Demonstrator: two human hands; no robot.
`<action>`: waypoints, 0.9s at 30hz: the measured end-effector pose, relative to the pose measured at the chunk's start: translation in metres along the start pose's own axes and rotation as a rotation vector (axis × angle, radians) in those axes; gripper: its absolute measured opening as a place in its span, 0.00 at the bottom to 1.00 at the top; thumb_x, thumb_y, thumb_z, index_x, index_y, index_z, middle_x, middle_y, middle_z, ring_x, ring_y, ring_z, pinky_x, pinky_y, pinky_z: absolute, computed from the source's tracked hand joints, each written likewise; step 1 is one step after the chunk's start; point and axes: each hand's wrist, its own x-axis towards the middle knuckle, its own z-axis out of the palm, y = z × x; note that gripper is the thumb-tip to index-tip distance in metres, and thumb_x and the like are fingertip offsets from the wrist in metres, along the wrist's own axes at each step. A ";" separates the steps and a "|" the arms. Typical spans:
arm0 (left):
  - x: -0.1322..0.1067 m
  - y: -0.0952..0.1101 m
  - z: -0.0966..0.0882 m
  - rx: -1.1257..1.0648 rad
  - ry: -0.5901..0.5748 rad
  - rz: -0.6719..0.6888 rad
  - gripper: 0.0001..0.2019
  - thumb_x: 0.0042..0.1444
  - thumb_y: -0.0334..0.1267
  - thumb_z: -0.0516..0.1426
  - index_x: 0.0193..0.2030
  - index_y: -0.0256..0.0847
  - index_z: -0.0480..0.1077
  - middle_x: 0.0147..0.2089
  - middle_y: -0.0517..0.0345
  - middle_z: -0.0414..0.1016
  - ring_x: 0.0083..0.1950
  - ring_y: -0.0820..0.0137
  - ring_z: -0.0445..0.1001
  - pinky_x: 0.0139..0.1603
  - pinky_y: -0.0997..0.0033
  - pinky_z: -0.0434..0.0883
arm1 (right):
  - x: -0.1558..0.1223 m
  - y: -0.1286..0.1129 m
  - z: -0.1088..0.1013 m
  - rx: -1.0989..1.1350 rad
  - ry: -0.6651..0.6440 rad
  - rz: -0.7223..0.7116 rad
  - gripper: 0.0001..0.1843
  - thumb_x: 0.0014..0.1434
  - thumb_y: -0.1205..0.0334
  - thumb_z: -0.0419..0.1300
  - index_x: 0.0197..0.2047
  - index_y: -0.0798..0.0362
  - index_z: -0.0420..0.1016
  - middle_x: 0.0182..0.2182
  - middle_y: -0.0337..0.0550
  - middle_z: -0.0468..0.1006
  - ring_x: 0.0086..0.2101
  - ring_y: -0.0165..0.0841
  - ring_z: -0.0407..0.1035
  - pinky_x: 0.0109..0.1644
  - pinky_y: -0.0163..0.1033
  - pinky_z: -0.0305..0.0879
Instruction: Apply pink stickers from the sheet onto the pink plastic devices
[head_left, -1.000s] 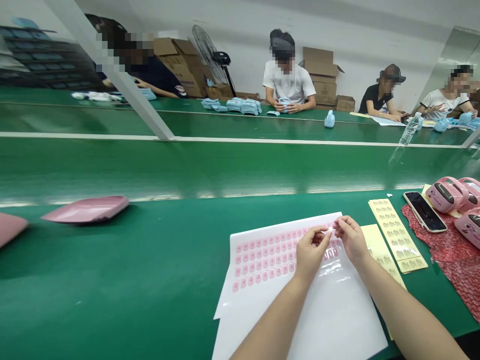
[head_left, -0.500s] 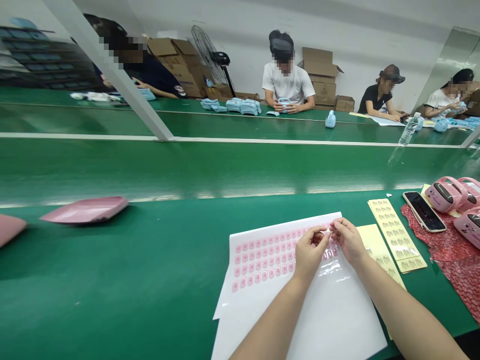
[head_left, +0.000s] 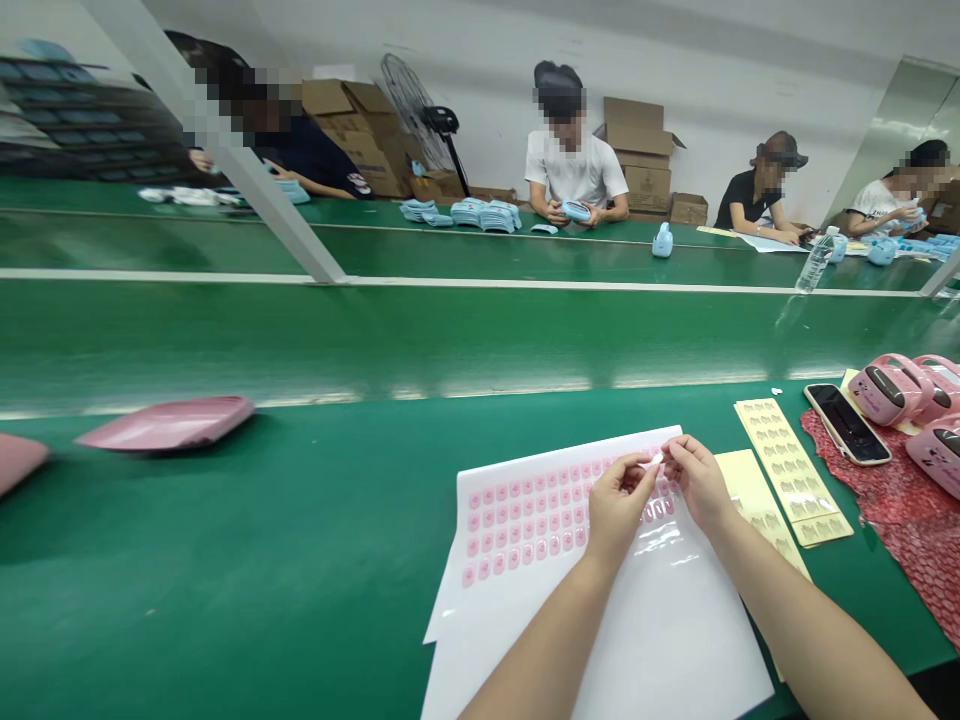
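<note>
Head camera looks forward and down, close over the green table (head_left: 225, 560).

Glossy plastic sticker sheet (head_left: 660, 610), matt belt (head_left: 300, 560)

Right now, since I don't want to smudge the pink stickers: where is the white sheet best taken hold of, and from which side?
Probably pinch the white sheet by its bare left margin, coming from the left. It lies flat; pink stickers fill the upper middle, and the left hand and right hand pinch a small piece above its right part.
</note>
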 end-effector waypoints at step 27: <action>0.018 0.010 -0.007 0.348 0.136 -0.136 0.19 0.28 0.55 0.60 0.28 0.47 0.74 0.26 0.62 0.77 0.33 0.62 0.75 0.31 0.69 0.70 | 0.012 -0.011 0.022 0.051 0.084 0.081 0.04 0.40 0.65 0.59 0.19 0.53 0.67 0.16 0.32 0.70 0.16 0.22 0.58 0.23 0.30 0.55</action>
